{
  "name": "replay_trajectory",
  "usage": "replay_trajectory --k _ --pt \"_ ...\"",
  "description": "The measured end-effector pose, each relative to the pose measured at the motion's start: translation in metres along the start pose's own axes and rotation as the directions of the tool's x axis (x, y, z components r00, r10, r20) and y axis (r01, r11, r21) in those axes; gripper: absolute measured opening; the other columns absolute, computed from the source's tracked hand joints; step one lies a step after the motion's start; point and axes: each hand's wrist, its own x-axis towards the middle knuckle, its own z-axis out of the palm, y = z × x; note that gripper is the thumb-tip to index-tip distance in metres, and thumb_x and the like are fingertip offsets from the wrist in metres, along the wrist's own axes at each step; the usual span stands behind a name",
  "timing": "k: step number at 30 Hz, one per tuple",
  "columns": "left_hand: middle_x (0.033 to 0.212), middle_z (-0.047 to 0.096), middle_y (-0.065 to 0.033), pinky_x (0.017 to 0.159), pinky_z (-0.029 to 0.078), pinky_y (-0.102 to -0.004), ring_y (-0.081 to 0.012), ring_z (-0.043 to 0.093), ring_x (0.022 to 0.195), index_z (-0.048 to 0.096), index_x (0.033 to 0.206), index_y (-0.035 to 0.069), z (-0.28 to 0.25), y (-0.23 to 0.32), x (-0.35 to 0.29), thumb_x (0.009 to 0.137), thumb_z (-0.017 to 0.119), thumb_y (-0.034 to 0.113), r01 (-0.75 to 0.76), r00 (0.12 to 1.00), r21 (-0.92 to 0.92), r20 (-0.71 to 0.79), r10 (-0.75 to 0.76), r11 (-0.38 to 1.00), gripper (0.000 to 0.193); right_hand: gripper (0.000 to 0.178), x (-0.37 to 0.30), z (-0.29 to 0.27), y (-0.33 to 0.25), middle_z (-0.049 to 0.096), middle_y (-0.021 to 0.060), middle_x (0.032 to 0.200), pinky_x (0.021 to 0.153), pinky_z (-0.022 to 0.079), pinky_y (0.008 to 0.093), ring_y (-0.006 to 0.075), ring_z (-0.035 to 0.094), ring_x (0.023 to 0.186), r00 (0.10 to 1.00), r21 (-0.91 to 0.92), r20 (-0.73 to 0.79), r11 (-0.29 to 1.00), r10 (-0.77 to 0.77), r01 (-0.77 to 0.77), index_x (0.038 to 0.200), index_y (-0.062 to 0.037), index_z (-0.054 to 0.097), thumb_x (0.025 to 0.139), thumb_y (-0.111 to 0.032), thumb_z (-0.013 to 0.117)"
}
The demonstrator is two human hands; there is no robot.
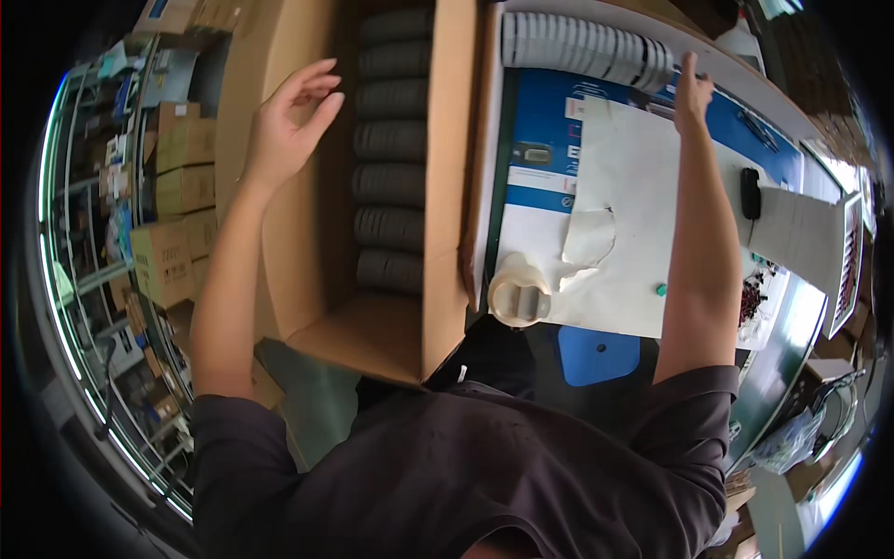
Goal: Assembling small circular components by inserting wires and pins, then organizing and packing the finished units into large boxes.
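My left hand point(293, 121) hovers over the left side of a tall open cardboard box point(293, 270), its thumb and fingers apart and nothing in them. Inside the box, several rolls of dark grey ribbed round pieces point(389, 184) lie in a column along the right wall. On the bench to the right, a long row of light grey round pieces point(587, 47) stands on edge, packed face to face. My right hand point(692, 93) is at the right end of this row, one finger stretched out; whether it touches the last piece is hard to see.
A tape roll point(520, 296) sits at the bench's near left corner. Torn white paper point(633, 214) covers part of a blue printed mat point(540, 121). Beyond my right arm are a black object point(751, 193) and small dark red parts point(752, 298). A blue stool point(599, 356) stands below. Shelves hold cartons point(186, 144) at left.
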Motion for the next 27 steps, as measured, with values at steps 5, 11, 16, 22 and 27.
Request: replay_trajectory --k 5,11,16,22,27 --pt "0.124 0.074 -0.02 0.097 0.058 -0.0397 -0.0283 0.072 0.109 0.063 0.142 -0.002 -0.023 -0.066 -0.117 0.096 0.077 0.018 0.501 0.743 0.291 0.34 -0.577 0.815 0.052 0.076 -0.069 0.0 -0.101 0.063 0.0324 0.138 0.106 0.054 0.0424 0.0404 0.065 0.125 0.916 -0.212 -0.254 0.942 -0.31 0.259 0.146 0.0092 0.055 0.096 -0.046 0.072" --pt "0.124 0.077 -0.0183 0.095 0.06 -0.0497 -0.0385 0.074 0.112 0.075 0.13 0.004 0.08 -0.177 -0.186 0.082 0.082 0.026 0.024 0.323 0.663 0.703 -0.634 0.748 0.053 0.034 -0.316 0.105 -0.243 0.078 0.0154 0.093 0.074 0.059 0.0341 0.0227 0.072 0.082 0.781 -0.368 0.54 0.746 -0.314 0.555 0.113 -0.0013 0.077 0.102 -0.033 0.07" --pt "0.126 0.078 -0.0145 0.099 0.06 -0.0448 -0.0313 0.074 0.116 0.078 0.128 0.007 0.126 -0.256 -0.267 0.088 0.073 0.028 -0.034 0.045 0.205 0.978 -0.203 0.978 0.045 0.028 -0.497 0.208 -0.168 0.079 0.0185 0.111 0.082 0.064 0.0481 0.0341 0.078 0.099 0.369 -0.441 0.895 0.38 0.25 0.813 0.109 -0.003 0.08 0.09 -0.015 0.064" --pt "0.119 0.072 -0.024 0.094 0.06 -0.0563 -0.0453 0.069 0.105 0.064 0.133 0.003 0.194 -0.192 -0.361 0.099 0.06 0.014 -0.008 0.696 0.776 0.457 -0.554 0.631 0.036 0.026 -0.538 0.21 0.003 0.076 0.0123 0.128 0.089 0.061 0.0469 0.0306 0.075 0.111 0.442 -0.677 0.6 0.128 0.667 0.725 0.118 -0.0076 0.079 0.101 -0.02 0.063" --pt "0.132 0.062 -0.0254 0.092 0.06 -0.0569 -0.0492 0.063 0.111 0.053 0.141 0.005 0.186 -0.185 -0.353 0.101 0.055 0.012 0.033 0.64 0.731 0.509 -0.576 0.682 0.041 0.041 -0.562 0.191 0.118 0.063 0.0247 0.142 0.096 0.057 0.0519 0.0429 0.064 0.124 0.714 -0.853 0.411 -0.037 0.566 0.52 0.142 -0.0131 0.064 0.102 -0.022 0.063"
